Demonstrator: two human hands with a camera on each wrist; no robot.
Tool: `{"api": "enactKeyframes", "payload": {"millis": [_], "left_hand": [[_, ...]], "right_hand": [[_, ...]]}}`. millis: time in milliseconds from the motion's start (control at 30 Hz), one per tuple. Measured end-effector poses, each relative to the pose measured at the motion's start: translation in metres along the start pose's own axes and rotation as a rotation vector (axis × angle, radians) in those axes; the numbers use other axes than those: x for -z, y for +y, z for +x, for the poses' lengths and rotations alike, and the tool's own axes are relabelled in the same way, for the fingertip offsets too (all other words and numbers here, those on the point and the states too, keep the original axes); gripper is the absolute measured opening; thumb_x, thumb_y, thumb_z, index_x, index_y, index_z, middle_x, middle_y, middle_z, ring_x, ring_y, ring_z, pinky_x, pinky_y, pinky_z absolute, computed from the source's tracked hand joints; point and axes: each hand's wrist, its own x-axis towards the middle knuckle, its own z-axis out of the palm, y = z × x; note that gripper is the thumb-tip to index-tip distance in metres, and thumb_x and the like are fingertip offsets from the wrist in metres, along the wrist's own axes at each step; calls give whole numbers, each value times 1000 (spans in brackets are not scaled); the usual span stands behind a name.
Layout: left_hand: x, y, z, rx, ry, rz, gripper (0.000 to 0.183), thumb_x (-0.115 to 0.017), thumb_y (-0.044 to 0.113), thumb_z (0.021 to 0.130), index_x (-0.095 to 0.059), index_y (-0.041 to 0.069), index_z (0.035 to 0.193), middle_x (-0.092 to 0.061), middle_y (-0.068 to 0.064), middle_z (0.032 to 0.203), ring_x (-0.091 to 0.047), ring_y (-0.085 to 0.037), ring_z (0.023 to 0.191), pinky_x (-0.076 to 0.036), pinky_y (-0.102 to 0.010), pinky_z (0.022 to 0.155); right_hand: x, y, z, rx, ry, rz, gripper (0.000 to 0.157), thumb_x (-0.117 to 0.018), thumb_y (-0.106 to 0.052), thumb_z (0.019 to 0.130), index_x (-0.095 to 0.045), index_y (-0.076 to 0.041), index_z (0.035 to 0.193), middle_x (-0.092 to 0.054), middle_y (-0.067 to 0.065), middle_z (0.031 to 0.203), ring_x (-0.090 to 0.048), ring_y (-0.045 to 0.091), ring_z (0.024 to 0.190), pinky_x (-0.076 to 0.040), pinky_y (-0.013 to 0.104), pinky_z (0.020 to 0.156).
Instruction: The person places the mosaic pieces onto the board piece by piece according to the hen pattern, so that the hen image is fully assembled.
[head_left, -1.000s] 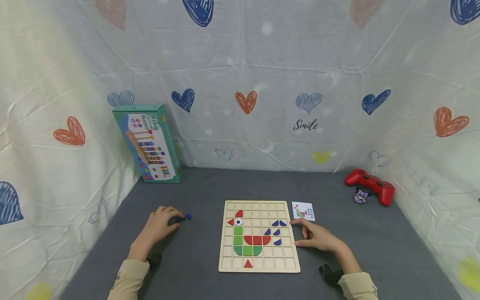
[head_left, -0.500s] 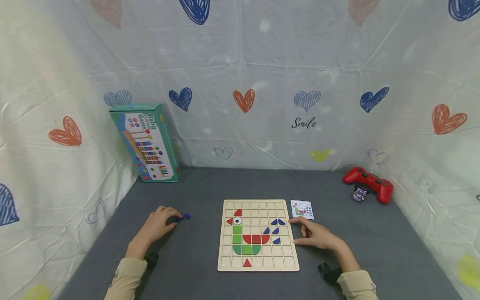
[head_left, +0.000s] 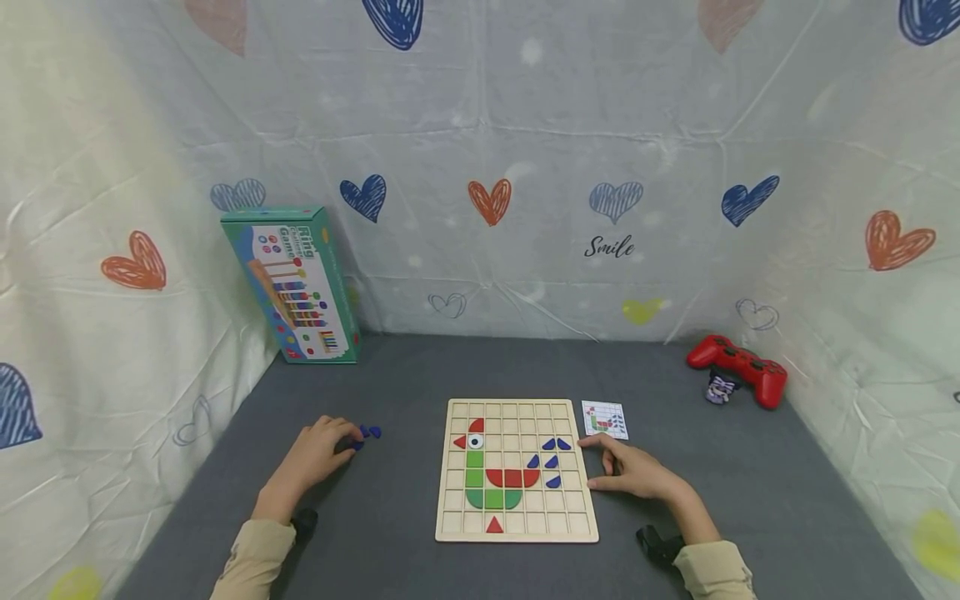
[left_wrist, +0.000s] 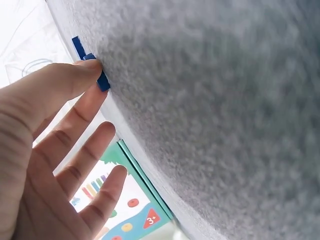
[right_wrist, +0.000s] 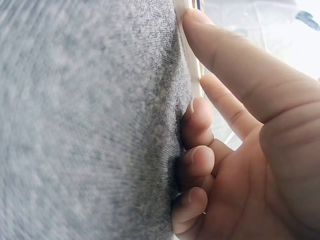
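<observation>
My left hand [head_left: 318, 452] is at the left of the table, with a small blue quarter-round puzzle piece [left_wrist: 103, 81] pinched between thumb and index finger, low over the cloth. Two more blue pieces [head_left: 376, 432] lie just beyond those fingertips. The other fingers are spread and hold nothing. In the middle of the table a wooden grid board [head_left: 517, 537] carries red, green and blue pieces and a white eye disc [head_left: 476, 442]. My right hand [head_left: 637, 473] touches the board's right edge with extended index finger and thumb; its other fingers [right_wrist: 196, 160] are curled by the cloth.
A printed pattern card [head_left: 604, 419] lies at the board's upper right. At the back right are a red game controller [head_left: 738, 367] and a small figurine [head_left: 721, 388]. A green toy box [head_left: 296, 287] stands at the back left against the heart-patterned curtain.
My left fingertips have shifted slightly towards me and away from the loose blue pieces, so more of these show now. The right hand keeps its place at the board's edge.
</observation>
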Motion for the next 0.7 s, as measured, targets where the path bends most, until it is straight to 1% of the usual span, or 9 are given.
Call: {"api": "enactKeyframes", "payload": {"millis": [167,367,533,633,700], "left_hand": [[-4,2,0,12,-36,-5,13,-73,15,77,-67,20,88,-59,9,84,-51,-18,85,-41,-49,74],[-5,10,3,-31,-21,-18,12,-73,15,77,-66,21,87,-58,10,83,-49,-15,83,-42,-46,72],[-5,21,8,-71,-13,-49,13,-73,17,79,-65,23,88,-57,11,85,-47,-12,83,-42,-43,72],[-3,32,14,-90,-16,-58,14,-73,17,79,-65,23,89,-57,11,86,-47,-11,83,-41,-40,72],[-2,41,18,-99,-19,-62,14,-73,17,79,-65,23,88,-58,10,86,-47,-11,83,-41,-40,72]], "right_hand": [[0,-1,1,-4,-3,9,57,-72,-34,79,-49,-16,128,-48,0,73,-35,3,55,-29,19,50],[-1,-1,1,-11,-5,-1,57,-72,-35,79,-49,-16,128,-48,-1,73,-34,2,54,-28,19,49],[-1,0,1,-15,-4,-5,57,-72,-35,78,-49,-17,127,-48,-1,74,-36,3,55,-29,19,50],[-1,1,0,-13,-4,-5,57,-72,-36,78,-49,-18,127,-47,0,74,-36,4,56,-29,20,50],[-1,1,0,-15,-5,-2,57,-72,-36,78,-49,-18,127,-47,-1,74,-36,3,55,-29,19,50]]}}
